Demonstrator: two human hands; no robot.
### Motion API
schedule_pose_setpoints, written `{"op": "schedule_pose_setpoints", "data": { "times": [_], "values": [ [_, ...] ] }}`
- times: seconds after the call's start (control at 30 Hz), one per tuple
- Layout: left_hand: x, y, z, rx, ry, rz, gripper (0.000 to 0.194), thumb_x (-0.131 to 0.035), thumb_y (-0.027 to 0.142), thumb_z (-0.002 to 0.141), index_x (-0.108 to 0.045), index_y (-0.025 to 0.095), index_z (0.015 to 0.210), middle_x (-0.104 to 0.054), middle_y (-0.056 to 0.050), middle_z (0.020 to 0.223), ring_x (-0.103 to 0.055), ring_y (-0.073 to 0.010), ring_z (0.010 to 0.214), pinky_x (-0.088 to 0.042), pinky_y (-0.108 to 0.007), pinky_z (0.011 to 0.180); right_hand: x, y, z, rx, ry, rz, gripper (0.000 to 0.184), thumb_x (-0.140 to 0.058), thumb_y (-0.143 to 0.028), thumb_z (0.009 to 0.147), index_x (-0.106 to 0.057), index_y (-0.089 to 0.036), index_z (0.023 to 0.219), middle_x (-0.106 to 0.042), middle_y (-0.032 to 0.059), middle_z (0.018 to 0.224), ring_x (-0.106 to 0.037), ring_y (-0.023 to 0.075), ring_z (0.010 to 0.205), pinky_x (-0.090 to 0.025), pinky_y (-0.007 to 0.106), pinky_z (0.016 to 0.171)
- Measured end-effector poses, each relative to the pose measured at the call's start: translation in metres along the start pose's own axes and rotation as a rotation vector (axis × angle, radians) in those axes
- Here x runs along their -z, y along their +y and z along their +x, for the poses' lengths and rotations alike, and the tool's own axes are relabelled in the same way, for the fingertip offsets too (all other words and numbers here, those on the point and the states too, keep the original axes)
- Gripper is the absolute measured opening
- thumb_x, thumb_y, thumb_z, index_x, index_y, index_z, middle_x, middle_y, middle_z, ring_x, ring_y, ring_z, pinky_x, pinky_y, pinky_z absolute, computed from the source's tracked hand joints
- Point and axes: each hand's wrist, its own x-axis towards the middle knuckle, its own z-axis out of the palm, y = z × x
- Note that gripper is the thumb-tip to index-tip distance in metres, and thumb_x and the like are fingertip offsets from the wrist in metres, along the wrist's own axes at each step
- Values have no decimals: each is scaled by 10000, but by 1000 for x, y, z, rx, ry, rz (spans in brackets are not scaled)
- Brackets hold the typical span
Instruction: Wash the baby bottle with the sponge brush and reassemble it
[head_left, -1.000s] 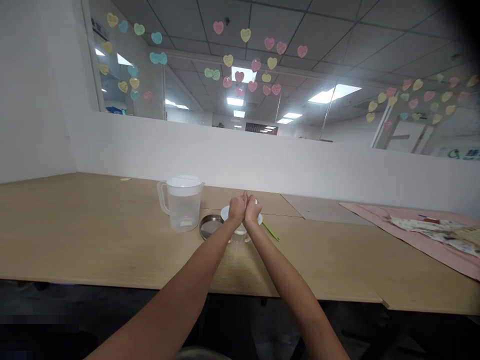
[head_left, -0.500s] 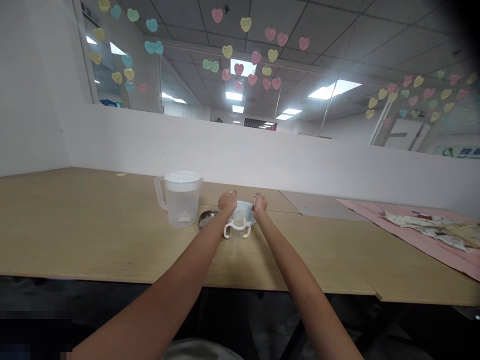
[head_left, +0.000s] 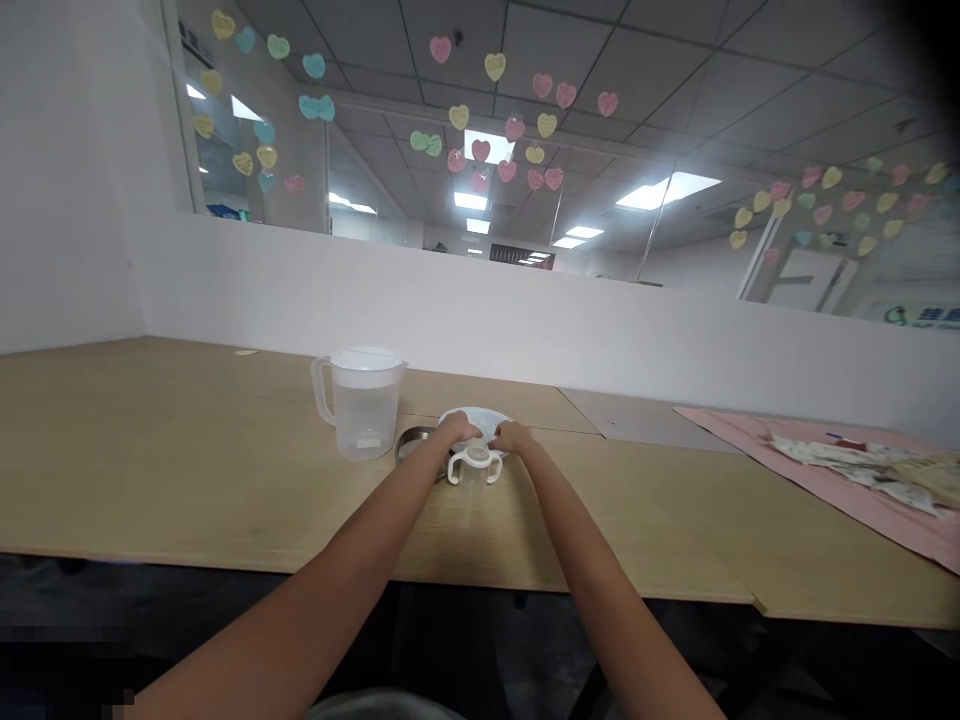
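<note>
My left hand and my right hand rest on the near rim of a round white dish, on either side of its middle. Their fingers curl down, and I cannot tell whether they grip it. Just in front of the dish and between my wrists stands a clear training cup with two white handles. A dark metal lid lies just left of my left hand, partly hidden by it. Further left stands a clear plastic measuring jug with a white lid.
Everything stands on a light wooden table, whose near edge runs below my forearms. A pink cloth with printed papers lies at the right. A grey board lies at the back, against a white partition.
My hands, pressed together a second ago, have parted and come down onto the dish rim. The two-handled cup, earlier covered by them, now shows. The view has tilted slightly.
</note>
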Motion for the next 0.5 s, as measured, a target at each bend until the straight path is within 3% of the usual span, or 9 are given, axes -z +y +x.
{"op": "schedule_pose_setpoints", "data": {
  "times": [0.1, 0.17, 0.3, 0.33, 0.4, 0.5],
  "values": [
    [11, -10, -2, -24, 101, 88, 266, -434, 297, 829, -579, 106, 945, -586, -114, 935, -556, -204, 853, -450, -341, 719, 3, -1, 1, 22, -51, -69, 361, -618, -392, 621, -660, -189, 917, -625, 94, 1017, -558, 257, 952, -420, 317, 776],
    [20, -20, -7, -83, 209, 148, 293, -371, 248, 834, -574, 99, 984, -565, -158, 1003, -518, -253, 955, -400, -387, 792, 4, -1, 2, 45, -69, -90, 349, -607, -391, 634, -664, -191, 914, -630, 88, 1008, -567, 244, 939, -427, 292, 757],
    [34, -49, -21, -352, 287, 265, 271, -426, 236, 789, -552, 189, 1025, -524, -99, 1101, -419, -230, 1088, -261, -371, 938, 5, 3, -2, 101, -68, -95, 345, -594, -426, 649, -672, -198, 895, -650, 71, 952, -591, 218, 867, -438, 260, 710],
    [36, -58, -23, -450, 289, 316, 247, -462, 239, 768, -565, 202, 989, -540, -83, 1064, -436, -219, 1056, -261, -354, 928, 6, 4, -4, 116, -52, -93, 354, -592, -437, 650, -669, -200, 902, -650, 67, 950, -591, 217, 862, -438, 264, 713],
    [40, -74, -24, -647, 402, 485, 225, -451, 243, 773, -570, 191, 957, -559, -92, 967, -473, -221, 946, -289, -368, 849, 8, 4, -11, 155, 19, -88, 379, -574, -442, 673, -645, -203, 958, -632, 66, 1002, -570, 222, 912, -424, 292, 773],
    [54, -94, -20, -704, 677, 627, 234, -374, 245, 813, -572, 168, 912, -552, -97, 839, -473, -222, 818, -286, -377, 735, 10, 6, -31, 229, 208, -83, 385, -462, -393, 777, -570, -180, 1078, -543, 85, 1155, -460, 229, 1083, -296, 385, 948]
  ]
}}
